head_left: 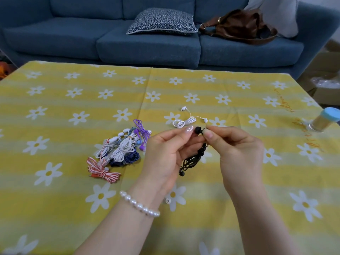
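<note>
Above the middle of the tabletop, both up in the air and close together. Fingers of the left grip curled, thumb and forefinger pinching the black earbud from the left side. Fingers of the right grip curled too, thumb and forefinger clasping the same earbud at its back end, at the start of the cable. Fingertips of both nearly touching around this small piece.

Below, hanging between the two palms, the rest of the black earphones: a tangled bundle of cable, free of the cloth, with the second earbud dangling at the lowest point. Contact of the lower left fingers with the bundle: cannot tell.

On the left wrist, a pearl bracelet. On the cloth just beside this wrist, a small clear ear tip, lying alone.

Just beyond the fingertips, flat on the tabletop, white earphones tied in a neat coil, the two buds spread out. To the left, a pile of earphones in white, blue and dark blue, with purple earphones at its far edge and red-and-white striped earphones at its near edge. At the right edge, well apart, a jar with a blue lid, upright.

Behind the tabletop, a blue sofa bearing a patterned cushion and a brown bag.
</note>
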Action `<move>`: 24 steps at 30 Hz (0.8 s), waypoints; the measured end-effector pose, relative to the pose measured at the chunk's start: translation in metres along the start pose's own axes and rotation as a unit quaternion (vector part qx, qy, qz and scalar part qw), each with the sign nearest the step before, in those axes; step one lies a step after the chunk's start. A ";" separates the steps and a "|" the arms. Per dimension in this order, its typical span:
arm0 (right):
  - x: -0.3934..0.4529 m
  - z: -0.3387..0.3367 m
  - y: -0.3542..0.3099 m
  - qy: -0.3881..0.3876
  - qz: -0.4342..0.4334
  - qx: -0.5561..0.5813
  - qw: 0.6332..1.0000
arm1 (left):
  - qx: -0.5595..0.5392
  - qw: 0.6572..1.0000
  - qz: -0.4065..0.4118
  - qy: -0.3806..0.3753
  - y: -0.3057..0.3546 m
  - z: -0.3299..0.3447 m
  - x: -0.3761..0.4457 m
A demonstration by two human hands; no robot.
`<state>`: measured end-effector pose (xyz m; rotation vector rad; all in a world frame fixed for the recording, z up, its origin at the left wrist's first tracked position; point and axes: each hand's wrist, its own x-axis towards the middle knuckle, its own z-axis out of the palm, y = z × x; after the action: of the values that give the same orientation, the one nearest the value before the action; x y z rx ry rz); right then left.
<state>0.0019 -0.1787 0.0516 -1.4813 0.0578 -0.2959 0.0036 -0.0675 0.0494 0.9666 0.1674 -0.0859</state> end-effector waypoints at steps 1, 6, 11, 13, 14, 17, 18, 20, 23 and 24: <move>0.000 -0.001 0.000 -0.002 0.002 0.001 1.000 | -0.001 1.000 -0.008 -0.003 0.001 -0.001 0.001; 0.000 -0.001 0.001 -0.002 0.006 0.005 1.000 | 0.024 1.000 -0.020 -0.003 0.001 -0.003 0.002; -0.002 0.001 -0.001 -0.002 0.005 -0.002 1.000 | 0.030 1.000 0.003 0.007 -0.001 -0.003 0.002; -0.002 0.001 -0.001 0.000 -0.005 -0.009 1.000 | 0.027 1.000 0.000 0.004 -0.001 -0.003 0.002; -0.002 0.001 0.000 0.003 -0.011 -0.010 1.000 | 0.024 1.000 -0.003 0.003 -0.001 -0.003 0.002; -0.001 0.001 0.000 0.009 -0.030 -0.010 0.999 | 0.009 1.000 -0.018 -0.006 -0.001 -0.002 0.001; -0.001 0.001 0.000 0.010 -0.036 -0.009 0.999 | 0.004 1.000 -0.023 -0.009 -0.001 -0.002 0.001; -0.002 0.002 0.001 0.011 -0.042 -0.012 0.999 | -0.013 0.999 -0.028 -0.011 -0.001 -0.001 0.001; -0.002 0.002 0.002 0.021 -0.050 -0.023 0.998 | -0.030 0.999 -0.036 -0.003 -0.004 0.001 0.000; -0.003 0.003 0.003 0.027 -0.052 -0.029 0.998 | -0.032 0.999 -0.036 0.004 -0.005 0.002 -0.001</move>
<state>0.0003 -0.1753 0.0486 -1.5367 0.0337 -0.4217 0.0025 -0.0724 0.0468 0.8972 0.2116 -0.1425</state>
